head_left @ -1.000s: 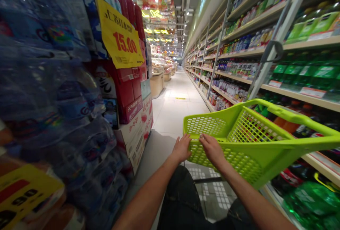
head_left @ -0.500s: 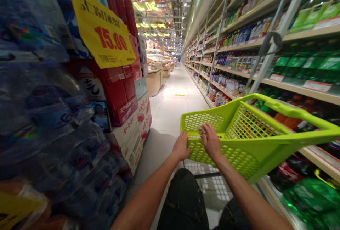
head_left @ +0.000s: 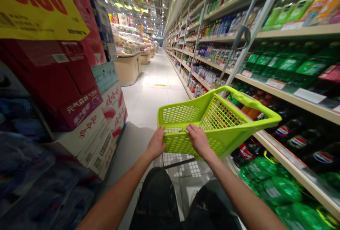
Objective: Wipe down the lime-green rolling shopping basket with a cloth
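Note:
A lime-green plastic shopping cart (head_left: 183,145) with a perforated basket stands sideways in front of my knees, its handle off to the right. My left hand (head_left: 157,142) is closed round the basket rim at the left corner. Farther right along the same near rim, my right hand (head_left: 198,138) grips it too. A small whitish bit shows at the right fingertips; I cannot make out what it is. The basket's visible inside holds no goods.
Shelves (head_left: 289,84) of green soda bottles and cola run along the right, with shrink-wrapped bottle packs (head_left: 276,187) low down. Stacked drink cartons (head_left: 87,138) and a yellow price sign (head_left: 39,10) stand close on the left. A tiled aisle (head_left: 151,99) leads ahead.
The view has moved forward and turned right. The cart and both hands appear farther left, still gripping the rim. The cartons and price sign on the left are nearer and partly cut off.

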`<state>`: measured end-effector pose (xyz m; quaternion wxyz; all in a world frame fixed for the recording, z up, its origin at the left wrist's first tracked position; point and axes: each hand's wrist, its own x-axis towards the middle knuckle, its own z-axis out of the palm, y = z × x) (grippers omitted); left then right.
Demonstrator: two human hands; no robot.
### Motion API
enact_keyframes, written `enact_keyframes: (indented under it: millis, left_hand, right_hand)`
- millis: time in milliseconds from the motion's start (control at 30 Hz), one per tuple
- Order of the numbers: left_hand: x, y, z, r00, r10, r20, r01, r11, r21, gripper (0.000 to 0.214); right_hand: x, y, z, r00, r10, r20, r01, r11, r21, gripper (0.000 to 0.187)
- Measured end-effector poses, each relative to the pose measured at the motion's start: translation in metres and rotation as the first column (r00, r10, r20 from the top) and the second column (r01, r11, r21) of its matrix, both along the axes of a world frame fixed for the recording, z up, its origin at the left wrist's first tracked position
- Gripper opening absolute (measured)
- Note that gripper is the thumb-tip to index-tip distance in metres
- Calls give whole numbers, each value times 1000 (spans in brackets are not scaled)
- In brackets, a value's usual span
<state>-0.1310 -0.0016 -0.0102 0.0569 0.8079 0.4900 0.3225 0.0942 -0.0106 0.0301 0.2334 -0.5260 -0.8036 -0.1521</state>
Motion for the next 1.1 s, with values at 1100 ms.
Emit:
enact_keyframes:
  millis: [1100]
  left_hand:
    - [18, 33, 11, 983, 183, -26, -178, 975, 129, 27]
  right_hand:
    - [171, 1, 50, 931, -304, -202, 359, 867, 346, 45]
